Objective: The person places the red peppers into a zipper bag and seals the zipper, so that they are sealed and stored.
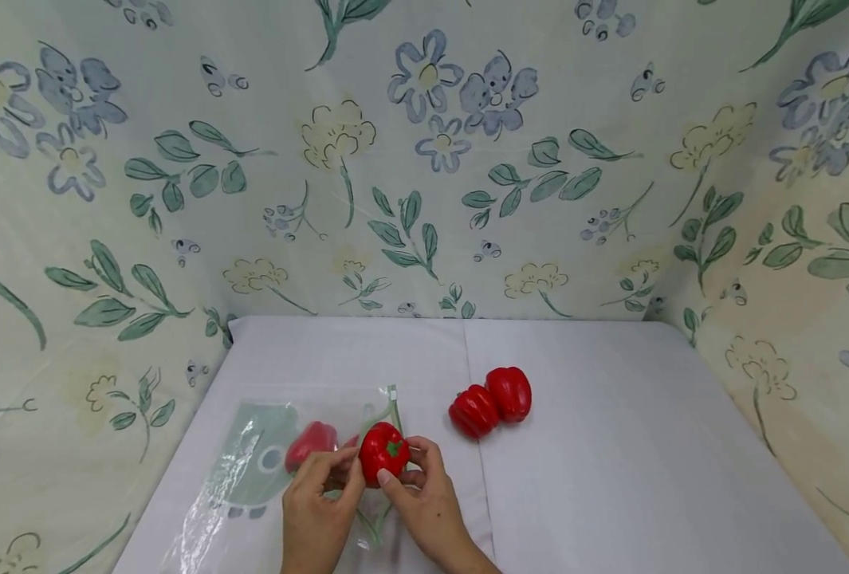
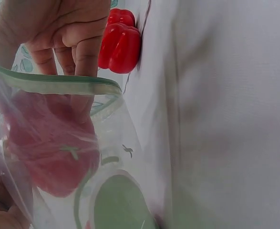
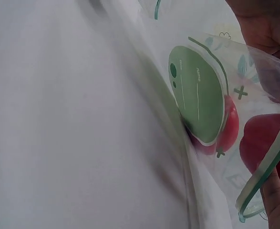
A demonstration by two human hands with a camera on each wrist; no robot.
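Note:
A red bell pepper [image 1: 383, 453] with a green stem sits at the mouth of a clear zip bag [image 1: 252, 446]. My right hand [image 1: 427, 502] grips this pepper, thumb on the near side. Seen from the left wrist, its fingers reach past the green zip edge and the pepper [image 2: 54, 148] shows through the plastic. The bag's edge is held by my left hand [image 1: 320, 498], close against the pepper; some of its fingers are hidden. Deeper in the bag lies another red bell pepper [image 1: 312, 445], also visible through the plastic in the right wrist view [image 3: 229, 126].
Two more red bell peppers, one nearer [image 1: 474, 411] and one farther [image 1: 509, 394], lie touching on the white-covered table [image 1: 611, 446], right of the bag. Flower-printed cloth [image 1: 410, 199] hangs behind the table and along both sides.

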